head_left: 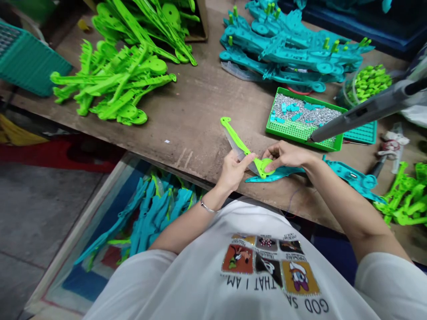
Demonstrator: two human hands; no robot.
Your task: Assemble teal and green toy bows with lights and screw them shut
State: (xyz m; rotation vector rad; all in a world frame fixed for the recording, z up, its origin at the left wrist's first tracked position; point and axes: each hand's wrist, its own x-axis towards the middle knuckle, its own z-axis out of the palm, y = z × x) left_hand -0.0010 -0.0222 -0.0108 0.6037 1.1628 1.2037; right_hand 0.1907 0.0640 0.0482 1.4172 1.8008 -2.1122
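My left hand [233, 170] is closed around the middle of a long lime-green plastic part [237, 141], with a translucent blade-like strip along its edge. At the round end of the same part, my right hand [283, 155] is closed, thumb and fingers pinching near the disc. The green part is tilted above the table's front edge. Below it and under my right wrist lies a long turquoise plastic part [271, 177]. Another turquoise part [353, 175] rests to the right of my forearm. What lies under my right fingertips is hidden.
A green tray [307, 138] holds small screws and turquoise bits; a grey pen-shaped tool [363, 111] slants over it. Lime-green parts [116, 84] are heaped left, turquoise parts [283, 53] stacked behind. A tub of green pieces [372, 84] stands right; a bin [100, 284] sits below the table.
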